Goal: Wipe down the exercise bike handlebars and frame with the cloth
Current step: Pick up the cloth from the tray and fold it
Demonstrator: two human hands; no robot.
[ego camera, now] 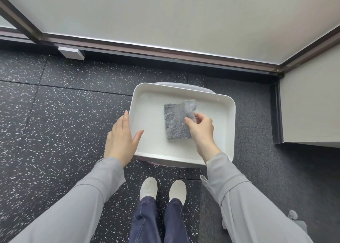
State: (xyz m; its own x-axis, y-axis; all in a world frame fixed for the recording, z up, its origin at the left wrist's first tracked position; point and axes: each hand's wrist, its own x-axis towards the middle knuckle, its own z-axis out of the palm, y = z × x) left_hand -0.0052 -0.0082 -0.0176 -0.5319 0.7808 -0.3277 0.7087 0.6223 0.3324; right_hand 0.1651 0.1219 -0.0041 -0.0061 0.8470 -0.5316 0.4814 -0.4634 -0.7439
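Observation:
A folded grey cloth [177, 120] lies in a white rectangular tray [217, 147] that stands in front of me above the floor. My right hand [201, 130] pinches the cloth's right edge between thumb and fingers. My left hand [120, 141] rests with straight fingers against the tray's left rim, thumb over the edge. No exercise bike is in view.
Black speckled rubber floor tiles [55, 114] lie all around. A frosted window wall with a dark frame [147, 49] runs along the back. A pale cabinet or wall block [311, 110] stands at the right. My feet in white shoes [162, 189] are below the tray.

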